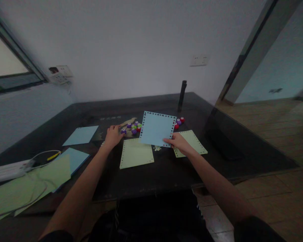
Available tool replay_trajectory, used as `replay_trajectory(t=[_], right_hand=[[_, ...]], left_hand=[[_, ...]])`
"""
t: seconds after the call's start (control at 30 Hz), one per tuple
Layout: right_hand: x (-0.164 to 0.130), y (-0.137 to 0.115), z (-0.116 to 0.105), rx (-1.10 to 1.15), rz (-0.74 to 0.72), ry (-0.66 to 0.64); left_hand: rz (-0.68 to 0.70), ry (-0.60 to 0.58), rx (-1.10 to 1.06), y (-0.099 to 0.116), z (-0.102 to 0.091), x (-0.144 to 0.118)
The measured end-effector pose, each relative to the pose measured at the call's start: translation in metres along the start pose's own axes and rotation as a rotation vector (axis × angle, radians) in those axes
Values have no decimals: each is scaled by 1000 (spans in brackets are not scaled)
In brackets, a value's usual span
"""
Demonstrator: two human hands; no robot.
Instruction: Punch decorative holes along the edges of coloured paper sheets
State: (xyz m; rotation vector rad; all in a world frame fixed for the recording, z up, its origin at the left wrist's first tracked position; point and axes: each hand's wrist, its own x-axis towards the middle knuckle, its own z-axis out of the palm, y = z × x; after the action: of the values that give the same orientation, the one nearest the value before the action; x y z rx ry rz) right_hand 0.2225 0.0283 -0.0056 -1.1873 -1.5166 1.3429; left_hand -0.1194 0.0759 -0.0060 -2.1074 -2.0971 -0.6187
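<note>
My right hand [178, 142] pinches the lower right corner of a light blue paper sheet [157, 128] whose border is punched with small holes; the sheet is lifted and tilted above the dark table [146, 174]. My left hand [113, 135] rests on the table with its fingertips touching a purple punch at the left end of a cluster of small coloured paper punches [133, 127]. Two pale green punched sheets lie flat: one [136, 153] between my hands, the other [192, 143] under my right hand.
Red and purple punches [179, 122] sit behind the blue sheet. Plain blue sheets [81, 135] and a large green sheet [27, 186] lie at left with a white power strip [7, 169] and cables. A dark upright post [182, 95] stands at the table's back.
</note>
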Motion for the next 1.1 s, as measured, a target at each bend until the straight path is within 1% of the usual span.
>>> replay_trajectory(t=[0.07,0.13,0.27,0.4,0.47,0.5,0.57,0.6,0.63,0.67,0.7,0.73,0.77,0.8,0.87,0.93,0.97,1.03,1.1], right_hand=[[0,-1,0,13,-17,13],[-1,-1,1,38,-24,25],[-2,-3,2,107,-21,34],[-3,-5,3,145,-32,30],[-4,-6,3,158,-36,31],[-4,-6,4,165,-38,34],[-4,-6,5,184,-42,48],[-4,-6,5,198,-43,57],[-4,-7,5,213,-44,66],[-4,-8,6,230,-42,74],[-5,-8,6,248,-38,81],[-5,-9,6,268,-31,89],[-6,-10,6,289,-23,97],[-6,-11,6,309,-15,106],[-7,-12,6,347,-2,128],[-7,-11,6,381,6,147],[-6,-10,6,397,9,156],[-6,-9,7,424,14,174],[-5,-8,7,448,11,193]], left_hand=[[-27,-78,43,-2,8,3],[-32,-116,48,0,14,5],[-33,-124,44,3,17,8],[-51,-113,14,2,13,7],[-83,-79,-16,5,5,3],[-106,-43,-38,8,-1,1],[-146,77,-114,19,-16,-4],[-149,146,-181,27,-24,-6],[-129,185,-274,36,-31,-9],[-110,194,-397,47,-36,-12],[-88,169,-538,59,-39,-16],[-65,106,-695,72,-40,-20],[-46,5,-858,85,-38,-25],[-59,-135,-1025,97,-34,-31],[-136,-380,-1327,120,-22,-45],[-241,-539,-1558,137,-12,-59],[-274,-607,-1645,142,-9,-65],[-348,-691,-1777,149,-6,-75],[-393,-720,-1838,150,-7,-80]])
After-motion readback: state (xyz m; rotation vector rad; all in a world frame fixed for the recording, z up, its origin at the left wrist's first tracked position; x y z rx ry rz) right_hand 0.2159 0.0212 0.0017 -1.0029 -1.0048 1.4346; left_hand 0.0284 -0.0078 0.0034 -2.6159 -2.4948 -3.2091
